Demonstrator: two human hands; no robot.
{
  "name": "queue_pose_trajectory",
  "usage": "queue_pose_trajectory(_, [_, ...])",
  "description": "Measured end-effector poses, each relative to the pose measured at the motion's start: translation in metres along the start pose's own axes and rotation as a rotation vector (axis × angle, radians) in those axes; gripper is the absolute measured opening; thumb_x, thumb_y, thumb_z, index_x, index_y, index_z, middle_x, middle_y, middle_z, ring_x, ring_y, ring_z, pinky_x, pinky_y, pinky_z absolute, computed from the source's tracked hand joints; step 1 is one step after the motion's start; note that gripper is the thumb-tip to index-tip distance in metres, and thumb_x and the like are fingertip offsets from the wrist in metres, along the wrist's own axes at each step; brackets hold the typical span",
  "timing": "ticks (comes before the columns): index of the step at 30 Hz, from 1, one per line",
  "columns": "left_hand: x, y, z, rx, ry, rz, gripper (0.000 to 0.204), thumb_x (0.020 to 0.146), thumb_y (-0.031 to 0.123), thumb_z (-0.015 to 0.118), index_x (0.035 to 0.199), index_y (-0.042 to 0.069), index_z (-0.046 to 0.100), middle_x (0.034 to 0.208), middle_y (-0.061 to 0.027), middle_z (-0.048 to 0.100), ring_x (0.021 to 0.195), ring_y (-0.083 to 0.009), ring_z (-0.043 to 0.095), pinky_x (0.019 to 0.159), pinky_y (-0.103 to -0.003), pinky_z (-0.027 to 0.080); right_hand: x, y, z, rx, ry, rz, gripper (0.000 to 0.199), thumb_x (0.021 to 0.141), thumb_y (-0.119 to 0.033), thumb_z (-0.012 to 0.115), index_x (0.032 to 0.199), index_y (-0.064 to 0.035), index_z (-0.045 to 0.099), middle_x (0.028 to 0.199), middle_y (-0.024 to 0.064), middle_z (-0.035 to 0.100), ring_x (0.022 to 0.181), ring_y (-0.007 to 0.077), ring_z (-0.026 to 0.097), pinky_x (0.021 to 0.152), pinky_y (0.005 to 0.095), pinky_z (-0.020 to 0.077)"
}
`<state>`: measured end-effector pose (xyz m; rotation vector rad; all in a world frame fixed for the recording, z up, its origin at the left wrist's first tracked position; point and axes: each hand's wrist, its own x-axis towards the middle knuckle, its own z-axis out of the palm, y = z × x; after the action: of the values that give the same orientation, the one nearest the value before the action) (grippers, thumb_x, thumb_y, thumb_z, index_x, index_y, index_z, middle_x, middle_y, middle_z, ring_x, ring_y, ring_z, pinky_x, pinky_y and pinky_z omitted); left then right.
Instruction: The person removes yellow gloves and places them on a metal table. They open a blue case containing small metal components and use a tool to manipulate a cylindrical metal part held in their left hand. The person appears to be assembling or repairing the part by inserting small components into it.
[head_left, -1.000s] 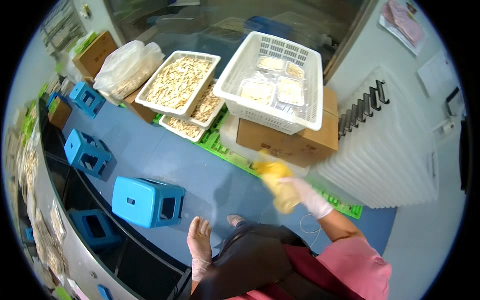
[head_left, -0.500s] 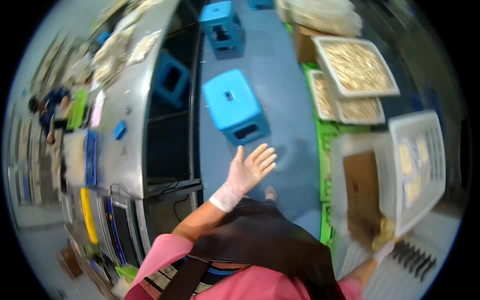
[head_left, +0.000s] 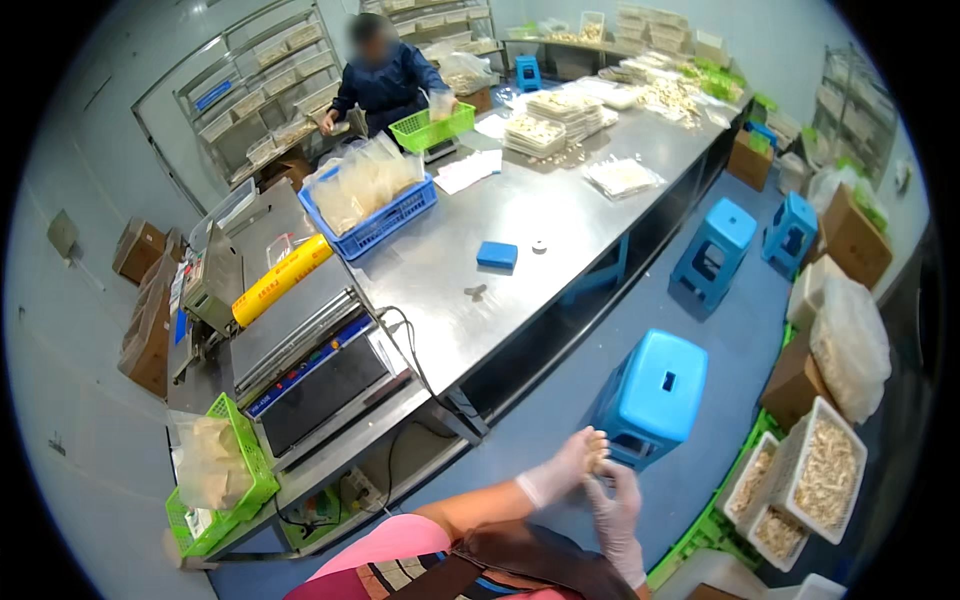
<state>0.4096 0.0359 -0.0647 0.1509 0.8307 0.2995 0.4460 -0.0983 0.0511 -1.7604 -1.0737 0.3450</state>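
Both my hands wear thin whitish gloves and meet in front of me, just before a blue plastic stool (head_left: pixel 662 385). My left hand (head_left: pixel 568 468) has its fingers curled together, the tips pointing away from me. Against those fingertips, from the right and below, press the bent fingers of my right hand (head_left: pixel 615 512). Whether anything small is pinched between the hands is hidden. To the left of them runs a long steel table (head_left: pixel 440 305) with a blue block (head_left: pixel 497 255) lying on it.
A sealing machine (head_left: pixel 310 385) stands at the near left, by a green basket (head_left: pixel 250 490). Bags fill a blue crate (head_left: pixel 385 225). Across the table a person (head_left: pixel 385 90) handles a green basket (head_left: pixel 435 125). White trays (head_left: pixel 830 470) of pale dried pieces are stacked right.
My view has swung left and up over the table. My left hand, spread before, has curled its fingers. My right hand has come from the plastic crates at the right to meet it.
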Motion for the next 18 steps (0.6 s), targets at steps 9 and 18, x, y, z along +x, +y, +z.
queue_pose_trajectory(9, [-0.026,0.102,-0.031,0.107,-0.101,0.248,0.042,0.097,0.050,0.041,0.070,0.018,0.045,0.053,0.0071,0.028,0.044,-0.0085,0.026,0.041,-0.023,0.022,0.057,-0.042,0.111,-0.246,-0.215,-0.428,0.014,0.081,-0.011,0.062,0.094,-0.0068,0.059,0.081,0.0129,0.063,0.063,0.0344,0.060,0.056,0.0409,0.0477])
queue_pose_trajectory(18, [-0.035,0.166,0.035,-0.199,-0.270,0.348,0.066,0.096,0.058,0.030,0.132,0.005,0.042,0.130,-0.0136,0.047,0.125,-0.0299,0.044,0.103,-0.044,0.037,0.081,-0.072,0.104,-0.357,-0.123,-0.454,0.036,0.075,-0.026,0.074,0.100,-0.0069,0.056,0.088,0.0073,0.059,0.083,0.0280,0.059,0.072,0.0376,0.0484])
